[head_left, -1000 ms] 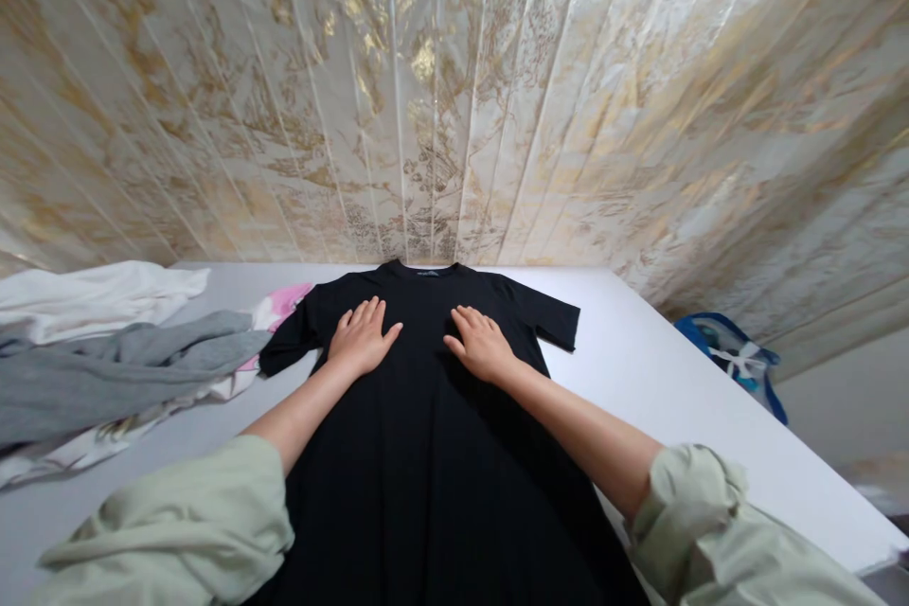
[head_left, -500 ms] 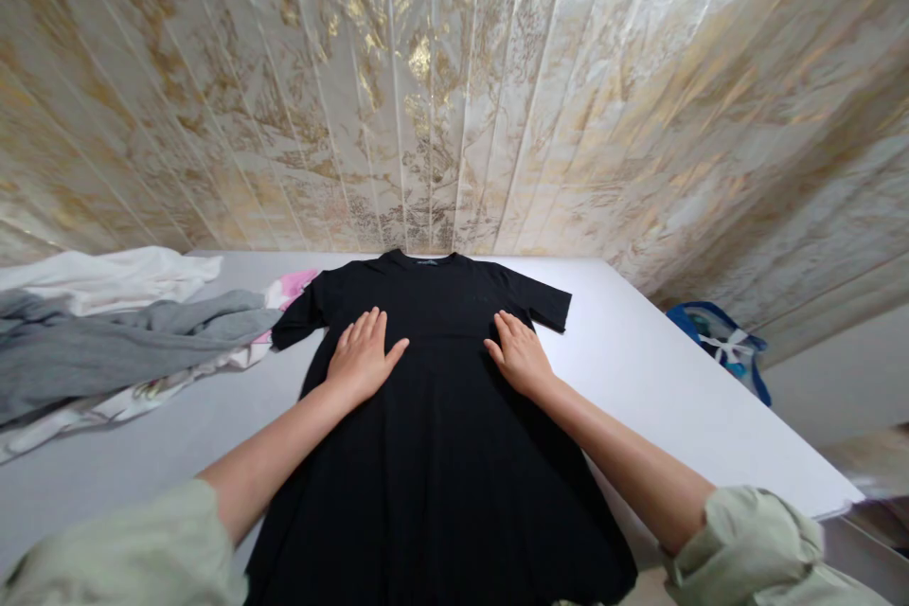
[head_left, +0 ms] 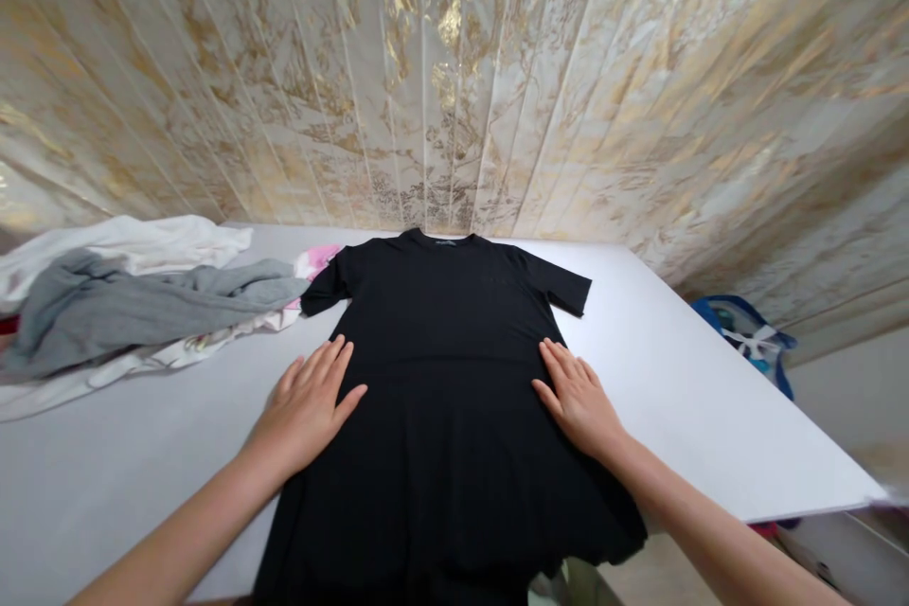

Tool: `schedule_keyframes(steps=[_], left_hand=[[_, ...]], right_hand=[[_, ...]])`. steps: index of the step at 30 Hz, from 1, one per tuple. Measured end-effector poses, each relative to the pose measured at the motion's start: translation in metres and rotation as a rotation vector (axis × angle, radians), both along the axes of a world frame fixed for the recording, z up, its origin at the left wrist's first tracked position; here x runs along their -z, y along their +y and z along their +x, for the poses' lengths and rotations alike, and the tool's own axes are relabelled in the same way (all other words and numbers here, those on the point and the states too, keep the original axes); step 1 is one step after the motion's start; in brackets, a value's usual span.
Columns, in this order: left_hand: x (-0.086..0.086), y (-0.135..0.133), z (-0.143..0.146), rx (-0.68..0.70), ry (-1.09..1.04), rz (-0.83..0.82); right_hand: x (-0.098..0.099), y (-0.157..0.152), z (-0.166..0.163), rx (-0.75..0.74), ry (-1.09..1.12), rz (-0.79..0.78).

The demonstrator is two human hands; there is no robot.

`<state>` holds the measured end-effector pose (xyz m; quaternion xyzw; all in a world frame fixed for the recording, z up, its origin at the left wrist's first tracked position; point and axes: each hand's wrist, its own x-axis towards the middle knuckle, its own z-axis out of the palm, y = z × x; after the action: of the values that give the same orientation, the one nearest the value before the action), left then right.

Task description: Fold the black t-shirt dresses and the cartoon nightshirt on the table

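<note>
A black short-sleeved T-shirt (head_left: 447,398) lies spread out on the white table (head_left: 682,398), its neckline toward the wall and its lower part reaching the near edge. My left hand (head_left: 305,407) rests flat across the shirt's left side edge, fingers stretched and thumb apart. On the right side edge lies my right hand (head_left: 579,398), also flat with its fingers extended. Neither hand grips the cloth. Both short sleeves stick out sideways, and the left one touches the neighbouring pile of clothes.
At the left, a grey garment (head_left: 156,303) lies over a white garment (head_left: 142,241) and a floral-patterned cloth (head_left: 319,258). A blue-edged bag (head_left: 753,341) stands beyond the table's right edge. Gold-patterned curtain-like fabric (head_left: 454,95) rises behind the table.
My hands have moved apart and toward me, from the shirt's chest to its side edges. The view has shifted slightly, and my sleeves have left the picture.
</note>
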<state>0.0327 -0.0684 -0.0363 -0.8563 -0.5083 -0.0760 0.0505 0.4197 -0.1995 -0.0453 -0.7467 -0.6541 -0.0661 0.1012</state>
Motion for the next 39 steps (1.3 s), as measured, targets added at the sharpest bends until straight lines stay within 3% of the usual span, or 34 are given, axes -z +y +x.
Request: schedule_keyframes(steps=[2,6,8,14,18,29,34,39], left_hand=[[-0.001,-0.018,0.008,-0.026,-0.021,0.023],[0.0,-0.06,0.026,0.07,-0.085,0.008],[0.001,-0.073,0.028,0.079,-0.107,-0.004],[-0.003,-0.06,0.003,0.131,-0.095,-0.027],[-0.001,-0.059,-0.023,0.025,-0.139,0.04],[-0.004,-0.131,-0.058,-0.009,-0.258,-0.024],[-0.017,-0.13,-0.054,-0.042,-0.512,-0.143],[-0.033,-0.134,-0.056,-0.273,-0.843,-0.398]], right_hand=[[-0.003,-0.01,-0.017,-0.009,0.008,0.023],[-0.009,-0.035,-0.066,-0.172,0.051,-0.023],[-0.01,-0.045,-0.074,-0.174,0.056,-0.058],[-0.011,-0.063,-0.028,-0.086,0.037,-0.08],[-0.008,-0.078,-0.014,-0.014,0.044,-0.039],[-0.008,-0.165,-0.029,0.048,0.255,0.158],[-0.012,-0.173,-0.03,0.079,0.274,0.151],[-0.018,-0.175,-0.024,0.09,0.37,0.145]])
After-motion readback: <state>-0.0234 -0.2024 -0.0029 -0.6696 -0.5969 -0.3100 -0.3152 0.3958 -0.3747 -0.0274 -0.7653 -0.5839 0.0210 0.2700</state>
